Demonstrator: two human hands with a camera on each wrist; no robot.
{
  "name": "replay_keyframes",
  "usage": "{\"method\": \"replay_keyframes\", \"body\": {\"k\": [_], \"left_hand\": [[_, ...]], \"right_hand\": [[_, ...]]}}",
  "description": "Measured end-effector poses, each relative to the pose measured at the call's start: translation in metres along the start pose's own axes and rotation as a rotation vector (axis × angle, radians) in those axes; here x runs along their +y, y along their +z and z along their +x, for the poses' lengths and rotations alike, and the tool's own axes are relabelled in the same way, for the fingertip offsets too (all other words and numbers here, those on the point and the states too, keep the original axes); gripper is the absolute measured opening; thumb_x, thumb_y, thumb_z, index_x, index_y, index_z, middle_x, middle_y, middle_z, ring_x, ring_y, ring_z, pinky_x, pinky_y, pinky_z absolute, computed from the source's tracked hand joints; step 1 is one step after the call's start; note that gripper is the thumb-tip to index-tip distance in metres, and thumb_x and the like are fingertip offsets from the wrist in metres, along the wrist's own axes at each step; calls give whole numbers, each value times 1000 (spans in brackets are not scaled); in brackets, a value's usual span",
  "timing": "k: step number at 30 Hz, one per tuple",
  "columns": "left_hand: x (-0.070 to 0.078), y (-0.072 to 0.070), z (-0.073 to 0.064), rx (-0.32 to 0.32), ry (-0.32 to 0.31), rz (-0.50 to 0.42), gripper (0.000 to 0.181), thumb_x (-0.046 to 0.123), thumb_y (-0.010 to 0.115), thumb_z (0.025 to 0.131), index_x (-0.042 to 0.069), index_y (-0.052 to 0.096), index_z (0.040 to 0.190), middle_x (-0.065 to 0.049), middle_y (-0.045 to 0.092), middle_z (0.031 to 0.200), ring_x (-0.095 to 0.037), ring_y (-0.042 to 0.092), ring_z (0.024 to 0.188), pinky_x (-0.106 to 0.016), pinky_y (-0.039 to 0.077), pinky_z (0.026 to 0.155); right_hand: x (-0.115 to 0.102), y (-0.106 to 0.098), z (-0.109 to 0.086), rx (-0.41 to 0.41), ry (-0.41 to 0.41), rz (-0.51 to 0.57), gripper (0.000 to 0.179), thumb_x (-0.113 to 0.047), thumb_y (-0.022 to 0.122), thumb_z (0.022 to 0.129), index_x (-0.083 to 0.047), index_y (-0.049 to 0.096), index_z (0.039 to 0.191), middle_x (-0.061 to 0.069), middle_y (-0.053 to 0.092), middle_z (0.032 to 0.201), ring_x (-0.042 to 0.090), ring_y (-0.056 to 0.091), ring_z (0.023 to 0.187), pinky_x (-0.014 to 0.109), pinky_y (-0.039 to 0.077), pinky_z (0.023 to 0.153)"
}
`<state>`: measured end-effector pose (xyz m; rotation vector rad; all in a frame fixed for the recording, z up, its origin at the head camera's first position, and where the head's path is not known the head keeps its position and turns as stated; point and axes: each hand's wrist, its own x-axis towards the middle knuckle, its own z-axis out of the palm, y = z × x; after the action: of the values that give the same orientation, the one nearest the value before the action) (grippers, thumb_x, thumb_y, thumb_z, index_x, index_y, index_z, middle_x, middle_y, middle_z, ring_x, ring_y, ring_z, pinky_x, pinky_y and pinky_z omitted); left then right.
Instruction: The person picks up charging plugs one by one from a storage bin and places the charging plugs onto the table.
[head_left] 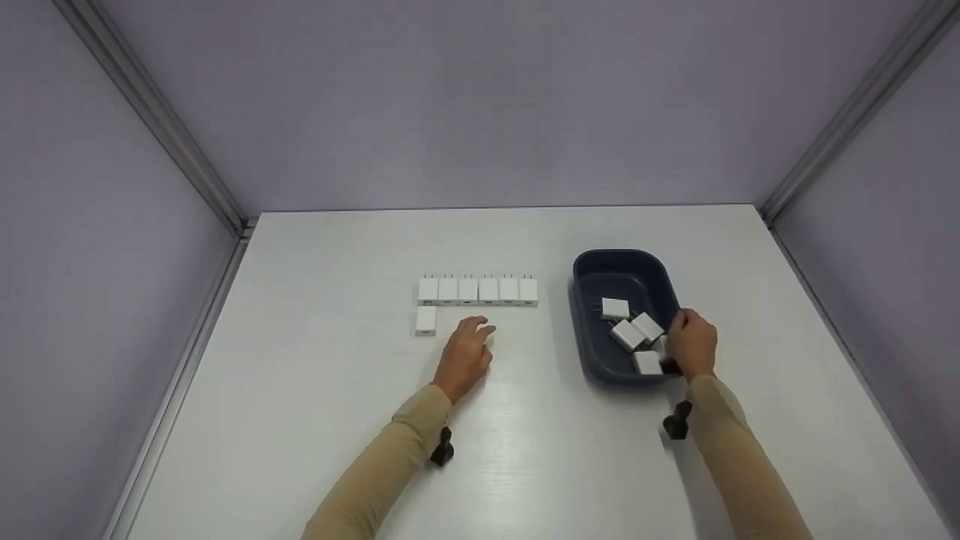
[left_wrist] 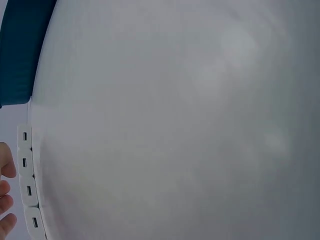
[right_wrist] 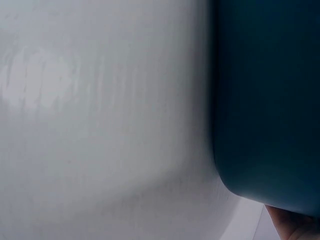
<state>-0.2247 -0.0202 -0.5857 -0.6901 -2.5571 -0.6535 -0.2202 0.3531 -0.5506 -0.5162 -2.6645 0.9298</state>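
Observation:
Several white USB charger plugs (head_left: 488,290) stand side by side in a row, prongs pointing to the back. One more charger plug (head_left: 426,321) lies in front of the row's left end. My left hand (head_left: 465,358) hovers in front of the row, fingers loosely bent and holding nothing; the left wrist view shows its fingertips (left_wrist: 7,161) beside the row. At the right, a dark blue plastic bin (head_left: 583,330) holds several loose charger plugs (head_left: 627,334). My right hand (head_left: 694,345) grips the bin's right rim; its fingertips are partly hidden.
A white table (head_left: 322,300) carries everything. Purple-grey panels (head_left: 487,105) with metal corner rails (head_left: 165,112) stand at the back and both sides. A black wrist camera (head_left: 442,448) hangs at the left sleeve and another camera (head_left: 677,421) at the right.

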Motion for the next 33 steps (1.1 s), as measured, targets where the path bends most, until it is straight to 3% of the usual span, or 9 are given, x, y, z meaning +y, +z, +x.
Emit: {"method": "replay_keyframes", "body": {"k": [10, 17, 33], "left_hand": [[18, 4, -2, -16, 24, -42, 30, -2, 62, 82, 2, 66, 112, -11, 63, 117, -23, 59, 116, -34, 50, 100], [32, 9, 0, -34, 28, -73, 31, -1, 61, 83, 5, 65, 113, -10, 63, 118, -21, 59, 116, -29, 51, 98], [57, 11, 10, -55, 2, -144, 30, 2, 62, 86, 6, 65, 116, -7, 64, 117, -19, 60, 115, -27, 51, 98]], "right_hand": [[0, 0, -2, 13, -17, -7, 42, -15, 33, 101, 15, 60, 115, 36, 64, 110, 50, 62, 101, 57, 50, 89], [1, -2, -4, 18, -26, 26, 42, -14, 33, 100, 15, 62, 110, 35, 66, 101, 45, 64, 88, 55, 51, 82], [0, -4, -2, -25, 15, 16, 44, -17, 31, 101, 14, 58, 119, 36, 63, 114, 48, 61, 106, 56, 49, 93]]}}
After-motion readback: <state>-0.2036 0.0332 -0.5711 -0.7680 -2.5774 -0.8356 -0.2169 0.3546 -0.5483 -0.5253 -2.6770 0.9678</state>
